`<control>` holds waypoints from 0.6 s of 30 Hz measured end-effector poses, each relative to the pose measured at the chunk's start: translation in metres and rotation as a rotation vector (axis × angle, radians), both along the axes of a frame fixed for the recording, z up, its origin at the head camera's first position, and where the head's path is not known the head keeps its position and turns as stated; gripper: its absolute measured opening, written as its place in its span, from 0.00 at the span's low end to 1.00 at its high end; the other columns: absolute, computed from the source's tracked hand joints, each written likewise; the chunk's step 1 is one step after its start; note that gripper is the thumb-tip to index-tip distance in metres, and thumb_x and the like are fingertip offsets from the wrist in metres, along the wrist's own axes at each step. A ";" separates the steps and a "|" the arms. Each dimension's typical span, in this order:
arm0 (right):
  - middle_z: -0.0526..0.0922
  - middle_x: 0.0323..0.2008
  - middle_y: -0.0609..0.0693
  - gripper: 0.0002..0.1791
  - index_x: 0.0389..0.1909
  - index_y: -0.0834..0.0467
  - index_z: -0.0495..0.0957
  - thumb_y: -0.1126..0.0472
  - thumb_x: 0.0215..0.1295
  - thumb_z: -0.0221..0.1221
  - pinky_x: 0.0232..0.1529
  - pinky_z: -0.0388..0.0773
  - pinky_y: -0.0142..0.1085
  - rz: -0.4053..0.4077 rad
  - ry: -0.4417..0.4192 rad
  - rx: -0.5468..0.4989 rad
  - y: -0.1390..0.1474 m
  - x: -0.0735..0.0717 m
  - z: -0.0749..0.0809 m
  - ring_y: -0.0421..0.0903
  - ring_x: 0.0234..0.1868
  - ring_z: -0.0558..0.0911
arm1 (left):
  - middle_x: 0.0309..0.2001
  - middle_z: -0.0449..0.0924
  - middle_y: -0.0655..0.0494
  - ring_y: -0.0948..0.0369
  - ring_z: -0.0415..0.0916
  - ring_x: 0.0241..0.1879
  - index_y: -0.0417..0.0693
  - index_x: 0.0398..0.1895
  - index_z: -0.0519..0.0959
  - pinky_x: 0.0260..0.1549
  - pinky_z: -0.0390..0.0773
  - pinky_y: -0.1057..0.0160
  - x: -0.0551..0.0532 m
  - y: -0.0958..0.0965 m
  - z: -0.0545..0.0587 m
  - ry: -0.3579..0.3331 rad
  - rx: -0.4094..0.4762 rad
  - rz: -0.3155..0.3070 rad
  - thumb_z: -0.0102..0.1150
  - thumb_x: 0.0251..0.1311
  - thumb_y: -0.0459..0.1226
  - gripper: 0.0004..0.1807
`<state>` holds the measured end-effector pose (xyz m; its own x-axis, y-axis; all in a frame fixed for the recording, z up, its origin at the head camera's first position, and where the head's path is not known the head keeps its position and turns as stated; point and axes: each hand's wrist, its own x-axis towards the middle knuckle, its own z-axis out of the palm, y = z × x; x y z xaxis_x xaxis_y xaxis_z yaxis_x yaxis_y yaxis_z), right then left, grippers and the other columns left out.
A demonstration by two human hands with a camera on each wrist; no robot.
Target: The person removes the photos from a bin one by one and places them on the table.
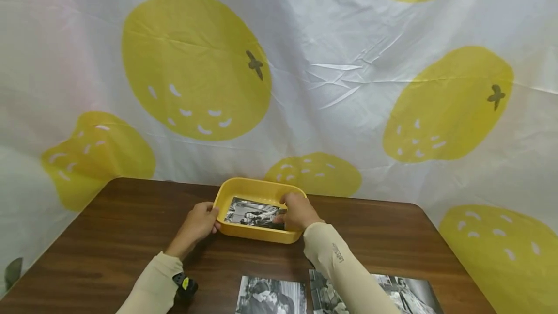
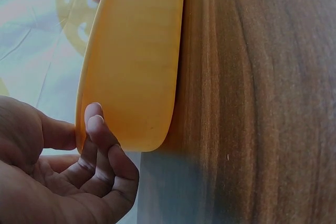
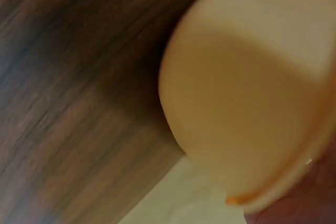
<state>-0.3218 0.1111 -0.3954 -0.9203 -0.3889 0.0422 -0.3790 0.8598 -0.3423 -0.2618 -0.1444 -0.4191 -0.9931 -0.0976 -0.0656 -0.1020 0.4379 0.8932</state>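
Observation:
A yellow plastic basin [image 1: 261,232] sits on the brown table near its back edge. My left hand [image 1: 201,220] grips the left end of the basin; in the left wrist view the thumb is at the rim and curled fingers [image 2: 105,150] lie against the outer wall. Inside the basin lies a black-and-white photo [image 1: 253,213]. My right hand [image 1: 298,213] reaches over the basin's right end and holds the photo by its right end; part of that grip is hidden. The right wrist view shows mostly the basin's blurred outer wall [image 3: 236,93].
Closer to me on the table [image 1: 131,236] lie a black-and-white photo [image 1: 270,297] and, right of it, more photo prints [image 1: 407,294], partly covered by the right sleeve. A white curtain [image 1: 322,125] with yellow fruit shapes hangs right behind the table.

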 end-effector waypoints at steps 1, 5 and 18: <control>0.81 0.45 0.57 0.31 0.47 0.64 0.78 0.49 0.45 0.72 0.48 0.74 0.47 -0.002 -0.003 0.020 -0.003 -0.002 -0.004 0.54 0.46 0.79 | 0.23 0.77 0.50 0.61 0.73 0.20 0.30 0.59 0.68 0.21 0.72 0.64 0.000 0.000 0.000 -0.001 0.000 0.000 0.41 0.71 0.36 0.21; 0.82 0.37 0.53 0.31 0.37 0.60 0.78 0.43 0.37 0.74 0.42 0.75 0.45 -0.022 -0.017 0.111 -0.014 -0.006 -0.013 0.51 0.39 0.79 | 0.23 0.78 0.51 0.61 0.73 0.20 0.30 0.59 0.68 0.21 0.72 0.64 0.001 0.000 -0.002 -0.005 0.003 0.003 0.41 0.70 0.36 0.21; 0.74 0.47 0.57 0.32 0.37 0.59 0.78 0.43 0.33 0.76 0.47 0.73 0.49 -0.106 0.016 0.186 -0.023 -0.005 -0.021 0.56 0.49 0.74 | 0.22 0.77 0.51 0.62 0.73 0.19 0.31 0.58 0.69 0.20 0.71 0.65 -0.001 0.000 -0.002 0.012 -0.013 0.005 0.42 0.70 0.36 0.20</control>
